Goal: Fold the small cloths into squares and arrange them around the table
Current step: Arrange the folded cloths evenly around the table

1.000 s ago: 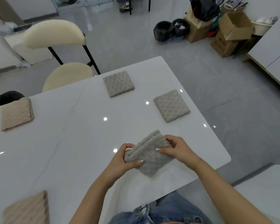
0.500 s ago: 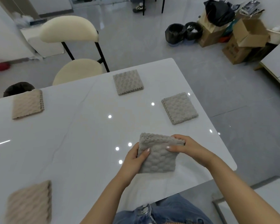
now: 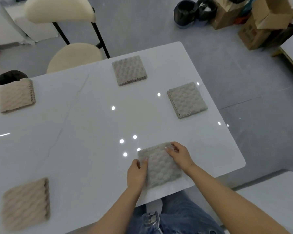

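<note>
Lower centre of the frame, near the table's [image 3: 74, 149] front edge: a grey folded cloth [image 3: 161, 168], roughly square, lying flat on the white top. Left hand [image 3: 136, 174] pinches its left edge, thumb on top, fingers curled by the edge. Right hand [image 3: 179, 155] grips the upper right corner, fingers curled over the fabric.

Further up, right of centre, 2nd grey folded square [image 3: 187, 100] sits near the right table edge; 3rd grey one [image 3: 129, 70] is at the far edge, upper centre. Left side: a beige folded square [image 3: 17, 96] at upper left, another beige square [image 3: 26, 204] at lower left, blurred. All well apart.

Beyond the table, upper left: cream chair [image 3: 71, 53] w/ black legs. Upper right, on the floor: cardboard boxes [image 3: 260, 26] & two black bins [image 3: 194, 11]. Bottom centre: jeans [image 3: 176, 218].
</note>
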A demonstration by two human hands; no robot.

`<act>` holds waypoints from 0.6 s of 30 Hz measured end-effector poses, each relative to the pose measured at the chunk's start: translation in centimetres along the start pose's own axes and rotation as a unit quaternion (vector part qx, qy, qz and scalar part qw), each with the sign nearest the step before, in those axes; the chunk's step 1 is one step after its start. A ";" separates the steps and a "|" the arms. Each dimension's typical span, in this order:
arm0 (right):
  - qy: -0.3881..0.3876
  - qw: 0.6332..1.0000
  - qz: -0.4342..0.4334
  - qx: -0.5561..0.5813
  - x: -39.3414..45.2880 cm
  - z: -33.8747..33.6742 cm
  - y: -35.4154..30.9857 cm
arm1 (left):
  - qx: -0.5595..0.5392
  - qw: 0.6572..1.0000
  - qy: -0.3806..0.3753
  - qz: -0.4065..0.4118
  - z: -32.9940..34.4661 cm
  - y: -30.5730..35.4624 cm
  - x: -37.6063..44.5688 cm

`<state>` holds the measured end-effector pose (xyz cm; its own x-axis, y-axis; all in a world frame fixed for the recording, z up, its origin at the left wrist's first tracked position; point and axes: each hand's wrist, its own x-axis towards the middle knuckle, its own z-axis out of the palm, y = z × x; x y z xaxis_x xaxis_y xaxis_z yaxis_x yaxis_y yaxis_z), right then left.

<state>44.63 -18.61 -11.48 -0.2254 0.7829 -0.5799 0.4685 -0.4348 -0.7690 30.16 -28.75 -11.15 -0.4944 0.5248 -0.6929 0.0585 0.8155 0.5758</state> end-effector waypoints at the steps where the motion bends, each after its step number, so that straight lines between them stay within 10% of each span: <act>1: 0.001 1.000 -0.007 -0.004 0.2 0.1 0.2 | 0.000 1.000 0.015 0.005 0.0 -0.1 0.0; 18: 0.042 0.988 -0.093 -0.117 0.1 -1.2 1.3 | -0.173 0.979 0.014 0.108 -1.0 0.7 2.3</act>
<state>46.18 -18.54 -12.24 -0.2591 0.8783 -0.4017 0.6130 -0.1718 -0.7712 28.18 -27.27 -11.89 -0.5260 0.6653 -0.5298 -0.1309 0.5522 0.8234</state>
